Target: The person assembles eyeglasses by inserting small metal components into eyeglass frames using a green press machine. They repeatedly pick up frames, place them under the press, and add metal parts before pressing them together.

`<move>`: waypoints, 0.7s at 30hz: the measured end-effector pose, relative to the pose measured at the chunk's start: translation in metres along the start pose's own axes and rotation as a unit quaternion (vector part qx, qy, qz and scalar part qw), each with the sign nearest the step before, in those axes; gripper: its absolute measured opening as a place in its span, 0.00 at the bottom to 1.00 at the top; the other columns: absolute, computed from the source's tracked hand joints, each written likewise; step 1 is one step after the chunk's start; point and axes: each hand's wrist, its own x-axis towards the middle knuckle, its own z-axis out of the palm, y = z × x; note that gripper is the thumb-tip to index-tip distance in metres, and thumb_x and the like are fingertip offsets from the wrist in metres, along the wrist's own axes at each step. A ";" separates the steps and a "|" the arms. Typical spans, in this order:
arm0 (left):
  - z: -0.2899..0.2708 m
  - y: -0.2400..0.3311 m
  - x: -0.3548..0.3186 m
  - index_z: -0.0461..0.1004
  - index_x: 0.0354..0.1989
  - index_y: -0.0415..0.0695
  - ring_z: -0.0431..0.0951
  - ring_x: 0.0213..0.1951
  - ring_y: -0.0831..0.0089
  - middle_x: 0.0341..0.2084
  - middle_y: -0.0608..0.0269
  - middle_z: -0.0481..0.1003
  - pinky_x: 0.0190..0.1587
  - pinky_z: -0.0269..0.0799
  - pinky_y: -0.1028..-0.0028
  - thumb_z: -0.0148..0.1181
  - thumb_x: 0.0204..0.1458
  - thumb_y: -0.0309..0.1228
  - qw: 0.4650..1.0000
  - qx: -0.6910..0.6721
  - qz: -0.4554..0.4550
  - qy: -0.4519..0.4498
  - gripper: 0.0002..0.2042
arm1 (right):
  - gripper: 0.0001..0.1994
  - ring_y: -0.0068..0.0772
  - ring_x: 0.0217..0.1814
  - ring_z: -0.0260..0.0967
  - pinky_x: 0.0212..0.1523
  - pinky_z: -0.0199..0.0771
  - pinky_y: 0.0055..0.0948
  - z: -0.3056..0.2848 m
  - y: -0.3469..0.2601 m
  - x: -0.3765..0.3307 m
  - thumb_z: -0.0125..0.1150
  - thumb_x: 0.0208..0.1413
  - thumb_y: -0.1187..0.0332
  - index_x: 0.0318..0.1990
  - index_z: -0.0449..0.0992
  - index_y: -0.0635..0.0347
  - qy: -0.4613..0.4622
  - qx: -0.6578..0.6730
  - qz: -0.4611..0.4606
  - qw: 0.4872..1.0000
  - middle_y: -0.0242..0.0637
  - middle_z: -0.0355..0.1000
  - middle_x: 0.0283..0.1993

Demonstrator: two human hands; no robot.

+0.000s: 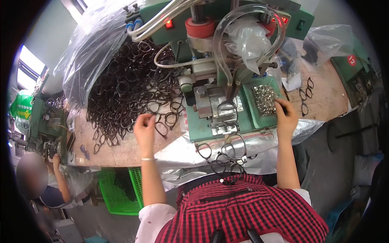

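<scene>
I see a big green press machine (227, 48) in front of me, hard metal with clear bendy hoses looped over it. On my left lies a huge pile of dark glasses frames (129, 93), thin and wiry, spilling out of a crinkly clear plastic bag (87, 48) onto the wooden table (117, 152). A shiny silver sheet (178, 154) hangs over the table edge, with about 3 frames resting on it.

I think this is the feeding step: pick 1 frame, pick 1 small part, and set both in the machine. My left hand (144, 126) is at the edge of the pile, fingers pinched on the rim of 1 thin frame. My right hand (285, 115) reaches into the green tray (253, 115) and its fingertips touch the heap of tiny silver metal bits (265, 99); I cannot tell if it holds 1. Another frame (227, 110) sits on the metal block under the press.

The next move calls for a soft, careful grip, because the frames tangle and the bits are small and slippery.
</scene>
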 end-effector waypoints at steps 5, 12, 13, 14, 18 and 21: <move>-0.036 0.018 0.007 0.76 0.39 0.43 0.68 0.30 0.86 0.28 0.75 0.73 0.34 0.61 0.84 0.64 0.62 0.30 0.971 -0.237 -0.006 0.030 0.05 | 0.08 0.29 0.45 0.77 0.51 0.74 0.28 -0.033 -0.010 -0.022 0.68 0.54 0.77 0.41 0.84 0.64 -0.042 0.032 -0.001 0.999 0.36 0.81 0.42; 0.007 0.048 0.009 0.70 0.45 0.43 0.75 0.39 0.79 0.38 0.67 0.74 0.42 0.75 0.76 0.53 0.67 0.29 0.945 -0.324 0.010 -0.040 0.04 | 0.12 0.36 0.44 0.78 0.50 0.74 0.32 0.063 -0.090 0.014 0.68 0.51 0.75 0.44 0.79 0.63 -0.172 0.120 -0.096 0.973 0.38 0.80 0.39; 0.010 0.028 0.005 0.71 0.48 0.42 0.76 0.43 0.75 0.42 0.64 0.74 0.45 0.76 0.74 0.51 0.66 0.29 0.934 -0.350 0.012 -0.072 0.06 | 0.15 0.34 0.44 0.78 0.50 0.74 0.31 0.073 -0.091 0.008 0.68 0.51 0.75 0.47 0.77 0.63 -0.169 0.140 -0.068 0.973 0.38 0.79 0.38; 0.016 0.036 -0.012 0.71 0.51 0.40 0.76 0.44 0.72 0.44 0.60 0.74 0.47 0.76 0.72 0.51 0.66 0.28 0.935 -0.354 0.000 0.005 0.09 | 0.18 0.32 0.44 0.78 0.50 0.74 0.30 0.085 -0.091 0.000 0.68 0.51 0.74 0.50 0.75 0.63 -0.172 0.163 -0.043 0.971 0.38 0.79 0.37; 0.014 0.064 -0.047 0.71 0.53 0.37 0.77 0.49 0.65 0.49 0.53 0.75 0.50 0.77 0.66 0.49 0.68 0.27 0.889 -0.454 0.045 -0.041 0.10 | 0.21 0.26 0.42 0.76 0.48 0.72 0.26 0.086 -0.090 -0.013 0.68 0.51 0.75 0.53 0.71 0.64 -0.147 0.227 0.014 0.963 0.34 0.78 0.36; 0.014 0.129 -0.055 0.72 0.49 0.37 0.77 0.48 0.63 0.47 0.51 0.76 0.52 0.77 0.62 0.48 0.69 0.28 0.886 -0.366 0.278 -0.062 0.09 | 0.22 0.24 0.42 0.75 0.48 0.71 0.25 0.084 -0.084 -0.013 0.67 0.51 0.76 0.54 0.70 0.64 -0.127 0.239 0.020 0.962 0.33 0.79 0.36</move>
